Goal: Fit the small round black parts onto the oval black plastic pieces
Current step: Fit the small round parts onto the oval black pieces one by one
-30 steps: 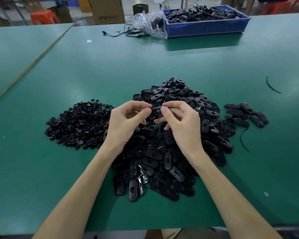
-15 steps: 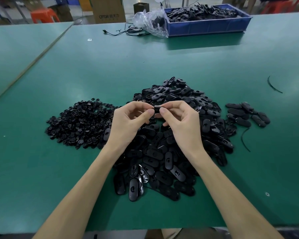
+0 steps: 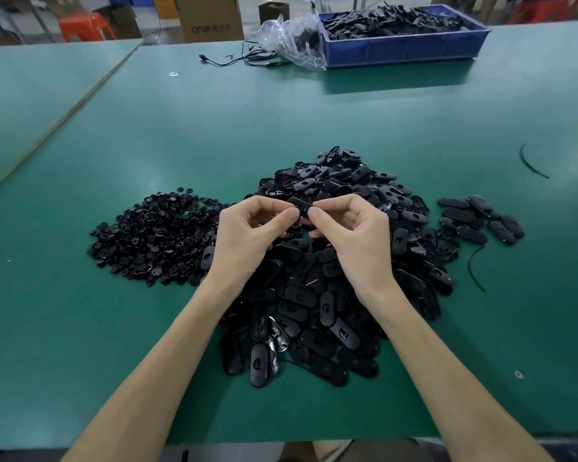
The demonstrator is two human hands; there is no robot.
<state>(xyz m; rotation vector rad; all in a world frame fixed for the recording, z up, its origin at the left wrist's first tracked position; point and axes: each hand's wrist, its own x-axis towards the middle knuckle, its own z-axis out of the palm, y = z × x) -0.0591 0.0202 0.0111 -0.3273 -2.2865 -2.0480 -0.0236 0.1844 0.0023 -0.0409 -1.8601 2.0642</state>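
Both hands hold one oval black piece above the big heap of oval black pieces in the middle of the green table. My left hand pinches its left end between thumb and fingers. My right hand pinches its right end the same way. Whether a round part sits on the held piece is hidden by my fingers. A heap of small round black parts lies to the left of my left hand.
A small group of oval pieces lies apart at the right, with black cable ties nearby. At the far edge stand a blue bin full of black parts, a clear plastic bag and a black cable.
Both hands stayed over the heap with the oval piece between them. The thumbs have closed in over the piece, and the hands shifted very slightly.
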